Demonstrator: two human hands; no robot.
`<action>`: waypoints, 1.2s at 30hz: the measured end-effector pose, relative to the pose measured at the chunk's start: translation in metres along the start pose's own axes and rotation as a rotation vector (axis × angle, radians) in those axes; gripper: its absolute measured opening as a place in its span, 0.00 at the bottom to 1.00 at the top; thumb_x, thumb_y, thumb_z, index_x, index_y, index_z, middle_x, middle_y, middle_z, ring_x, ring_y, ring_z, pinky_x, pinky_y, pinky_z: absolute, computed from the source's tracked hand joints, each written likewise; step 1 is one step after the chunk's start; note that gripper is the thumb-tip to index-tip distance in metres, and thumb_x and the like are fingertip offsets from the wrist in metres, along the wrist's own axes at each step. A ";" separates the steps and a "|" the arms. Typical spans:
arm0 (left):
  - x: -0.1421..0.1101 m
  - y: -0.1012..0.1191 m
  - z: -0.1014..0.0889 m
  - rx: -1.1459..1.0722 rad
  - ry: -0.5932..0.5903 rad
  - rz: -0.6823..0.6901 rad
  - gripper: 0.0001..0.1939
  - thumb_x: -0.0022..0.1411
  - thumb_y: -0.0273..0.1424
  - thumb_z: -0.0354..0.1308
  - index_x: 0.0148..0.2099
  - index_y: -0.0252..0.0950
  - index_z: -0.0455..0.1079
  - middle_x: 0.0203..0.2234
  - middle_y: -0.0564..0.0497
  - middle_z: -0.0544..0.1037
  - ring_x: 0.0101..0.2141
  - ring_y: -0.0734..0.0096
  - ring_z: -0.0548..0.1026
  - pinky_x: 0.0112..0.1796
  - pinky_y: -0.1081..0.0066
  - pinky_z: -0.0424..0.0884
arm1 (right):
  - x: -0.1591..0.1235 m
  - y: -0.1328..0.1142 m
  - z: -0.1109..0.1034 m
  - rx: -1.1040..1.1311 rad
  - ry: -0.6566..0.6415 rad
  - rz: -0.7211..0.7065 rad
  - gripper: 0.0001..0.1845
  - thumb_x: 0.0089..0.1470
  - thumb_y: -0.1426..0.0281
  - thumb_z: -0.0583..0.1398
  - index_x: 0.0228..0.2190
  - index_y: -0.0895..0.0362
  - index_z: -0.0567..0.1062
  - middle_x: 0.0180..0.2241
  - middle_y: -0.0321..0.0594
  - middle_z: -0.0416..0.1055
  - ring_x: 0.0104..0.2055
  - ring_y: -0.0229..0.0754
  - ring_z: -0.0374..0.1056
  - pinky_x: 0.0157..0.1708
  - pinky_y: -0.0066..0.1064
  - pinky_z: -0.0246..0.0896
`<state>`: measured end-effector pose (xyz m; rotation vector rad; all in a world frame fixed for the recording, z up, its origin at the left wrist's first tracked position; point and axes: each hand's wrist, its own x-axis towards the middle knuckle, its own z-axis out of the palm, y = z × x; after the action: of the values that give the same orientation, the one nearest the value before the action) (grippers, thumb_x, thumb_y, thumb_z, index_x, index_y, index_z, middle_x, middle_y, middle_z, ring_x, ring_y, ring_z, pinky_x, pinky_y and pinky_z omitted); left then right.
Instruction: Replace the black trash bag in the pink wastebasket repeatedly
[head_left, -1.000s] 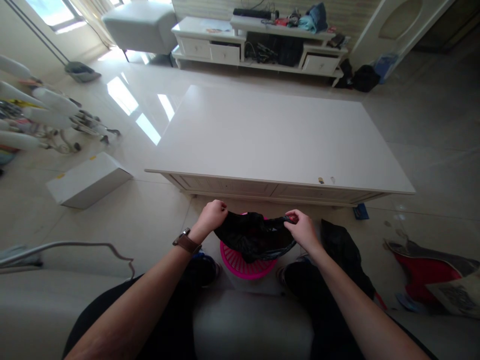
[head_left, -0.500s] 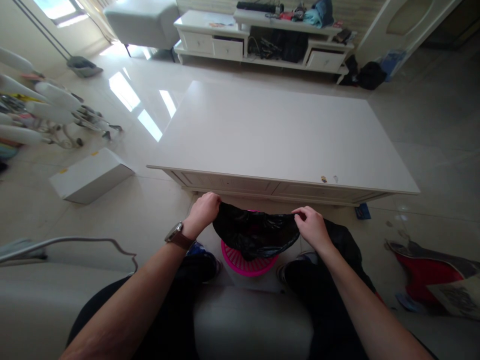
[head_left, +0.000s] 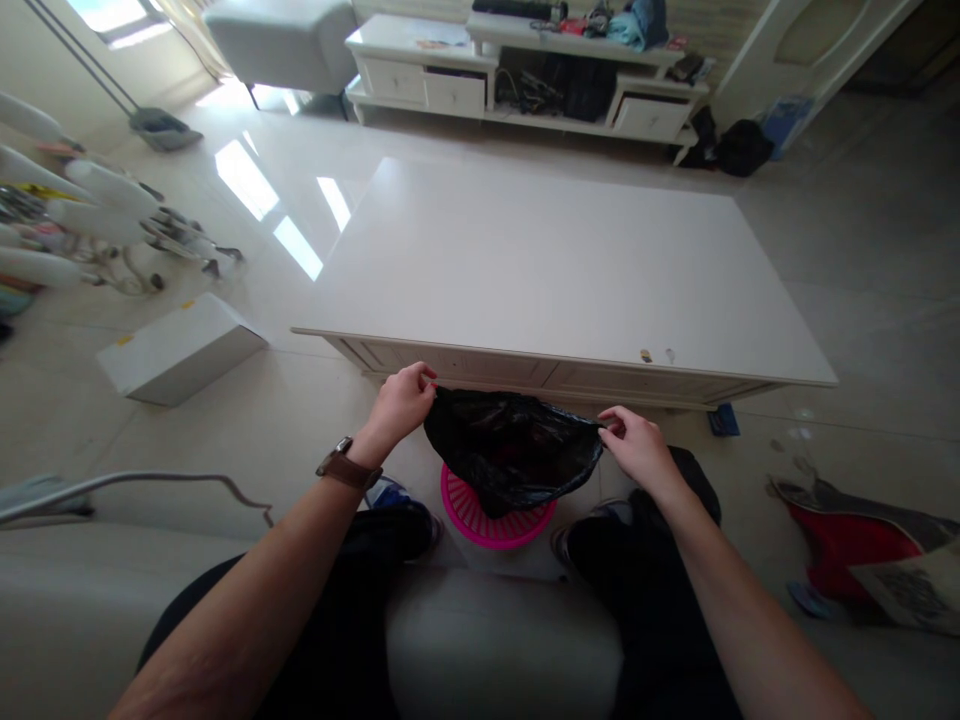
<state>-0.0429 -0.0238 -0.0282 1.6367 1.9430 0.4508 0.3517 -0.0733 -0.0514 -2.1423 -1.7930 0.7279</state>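
Left hand [head_left: 403, 402], right hand [head_left: 636, 447] farther apart | both pinching black bag [head_left: 517, 455] over basket [head_left: 499, 541] | beige print [head_left: 916, 592] unreadable

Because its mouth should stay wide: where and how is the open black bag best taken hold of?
Probably grip the open black bag at two opposite ends of its mouth, pinching from the left and right, as the left hand and right hand do. It looks thin and limp, with the near edge sagging, so one grip alone might let the mouth close.
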 end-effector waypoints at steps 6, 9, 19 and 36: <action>-0.004 0.011 -0.004 -0.129 0.008 -0.019 0.09 0.57 0.25 0.55 0.37 0.37 0.76 0.25 0.52 0.78 0.28 0.67 0.75 0.31 0.69 0.64 | -0.001 -0.002 0.004 -0.049 -0.139 0.006 0.14 0.52 0.73 0.63 0.41 0.52 0.80 0.31 0.36 0.77 0.35 0.43 0.73 0.37 0.31 0.60; -0.006 0.017 -0.007 -0.261 0.000 -0.055 0.08 0.53 0.26 0.54 0.34 0.37 0.74 0.21 0.54 0.75 0.25 0.68 0.73 0.29 0.70 0.63 | 0.000 -0.004 -0.001 0.020 -0.072 0.006 0.12 0.53 0.72 0.63 0.41 0.53 0.79 0.30 0.36 0.76 0.33 0.42 0.73 0.36 0.31 0.62; -0.016 0.034 -0.015 -0.700 -0.018 -0.017 0.10 0.41 0.29 0.53 0.30 0.37 0.69 0.15 0.58 0.67 0.18 0.74 0.65 0.22 0.73 0.61 | -0.002 -0.013 -0.025 0.104 -0.091 0.046 0.16 0.44 0.77 0.64 0.37 0.55 0.79 0.27 0.36 0.78 0.32 0.43 0.76 0.35 0.31 0.66; -0.098 0.100 -0.004 -1.010 -0.495 0.396 0.11 0.59 0.27 0.60 0.45 0.37 0.71 0.30 0.54 0.79 0.32 0.72 0.77 0.34 0.73 0.70 | -0.074 -0.111 -0.036 1.350 -0.369 -0.145 0.32 0.47 0.68 0.73 0.53 0.46 0.72 0.52 0.40 0.77 0.48 0.42 0.76 0.51 0.36 0.74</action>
<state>0.0436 -0.0992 0.0521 1.2386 0.7716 0.8898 0.2686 -0.1176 0.0500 -0.9798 -0.9456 1.6930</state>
